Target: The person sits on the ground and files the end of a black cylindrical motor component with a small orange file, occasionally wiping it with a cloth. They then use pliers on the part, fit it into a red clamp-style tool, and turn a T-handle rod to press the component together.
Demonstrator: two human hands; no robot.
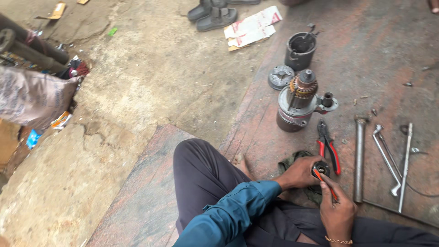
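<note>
A worn stone floor (151,82) fills the view, concrete at left, reddish slab at right. The person sits at six o'clock, dark trouser leg (201,174) bent across the slab, teal sleeve (233,212) running toward the hands. At nine o'clock lie a sack (32,96) and dark pipes (27,45). At twelve o'clock sit two grey sandals (212,13) and crumpled paper (251,27). The motor body (297,103), copper windings exposed on top, stands upright at about one o'clock from the hands; a dark housing (300,49) stands beyond it, with a round cover (281,76) between them at left. At three o'clock lie a long steel bar (359,158), a bent wrench (386,158) and a thin rod (404,167), side by side, near one another. Red-handled pliers (328,144) lie just above the hands. A green rag (297,160) lies under them. The left hand (299,173) has its fingers curled and clamped round a small black round part (321,169), held just above the rag. The right hand (337,208), a gold bracelet on the wrist, has its fingers closed round a red-handled tool (325,183) whose tip touches the part.
</note>
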